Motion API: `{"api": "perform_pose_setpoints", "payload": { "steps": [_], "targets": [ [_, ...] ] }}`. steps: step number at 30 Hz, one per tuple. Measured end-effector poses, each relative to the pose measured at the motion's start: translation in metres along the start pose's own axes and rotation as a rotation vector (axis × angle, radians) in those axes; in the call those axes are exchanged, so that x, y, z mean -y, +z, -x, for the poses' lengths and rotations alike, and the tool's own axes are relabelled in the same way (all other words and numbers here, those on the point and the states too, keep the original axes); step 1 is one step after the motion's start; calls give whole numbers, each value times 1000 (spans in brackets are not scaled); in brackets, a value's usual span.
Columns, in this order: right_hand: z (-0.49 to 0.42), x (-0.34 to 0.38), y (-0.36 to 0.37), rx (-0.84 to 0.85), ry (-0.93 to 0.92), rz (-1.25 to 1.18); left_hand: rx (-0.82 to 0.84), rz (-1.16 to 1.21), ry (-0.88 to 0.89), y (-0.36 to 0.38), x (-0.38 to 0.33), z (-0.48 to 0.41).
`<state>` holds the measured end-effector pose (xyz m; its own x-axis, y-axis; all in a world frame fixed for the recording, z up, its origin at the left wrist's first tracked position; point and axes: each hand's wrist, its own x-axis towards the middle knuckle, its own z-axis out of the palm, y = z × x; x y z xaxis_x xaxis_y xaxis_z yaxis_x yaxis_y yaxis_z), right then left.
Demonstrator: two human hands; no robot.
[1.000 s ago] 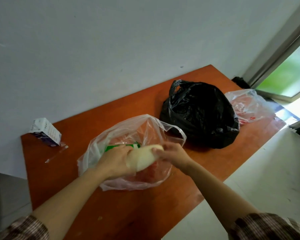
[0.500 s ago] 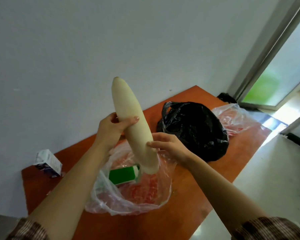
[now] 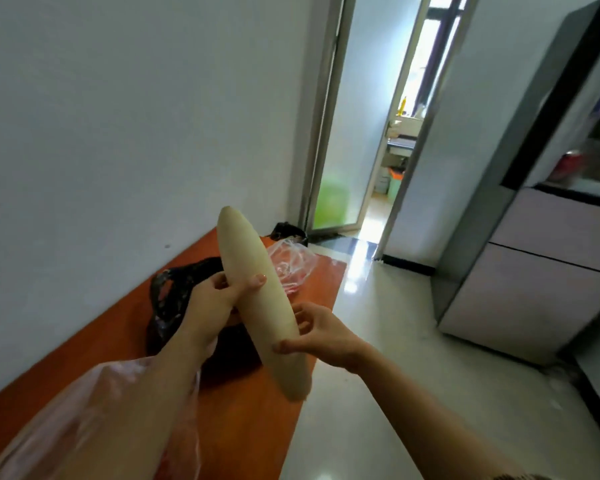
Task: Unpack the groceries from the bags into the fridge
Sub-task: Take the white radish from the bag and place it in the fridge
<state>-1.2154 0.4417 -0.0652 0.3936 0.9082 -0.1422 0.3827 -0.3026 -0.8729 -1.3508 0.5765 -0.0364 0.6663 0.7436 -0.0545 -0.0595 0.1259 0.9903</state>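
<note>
In two hands (image 3: 215,296) (image 3: 326,336), one radish (image 3: 245,251)

Left of the metal-framed doorway (image 3: 378,133) runs a plain white wall (image 3: 118,133); daylight through the doorway glares off the glossy pale floor (image 3: 395,341) before it.

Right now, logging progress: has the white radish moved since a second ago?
Yes: the white radish rose out of the clear bag, above the orange table.
</note>
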Motion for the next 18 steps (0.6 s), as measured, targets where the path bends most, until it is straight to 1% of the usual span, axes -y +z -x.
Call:
{"api": "perform_pose_setpoints", "payload": {
  "steps": [5,9,10,18],
  "targets": [
    [59,-40,-106,-225,41,32,240,20,21,131,-10,-14],
    [111,-80,-203,-386,77,61,383,24,8,251,-15,-21],
    [129,-92,-232,-417,79,72,420,28,7,288,-15,-21],
    [227,-154,-411,-583,83,109,631,134,-38,506,-19,-24]
  ]
}}
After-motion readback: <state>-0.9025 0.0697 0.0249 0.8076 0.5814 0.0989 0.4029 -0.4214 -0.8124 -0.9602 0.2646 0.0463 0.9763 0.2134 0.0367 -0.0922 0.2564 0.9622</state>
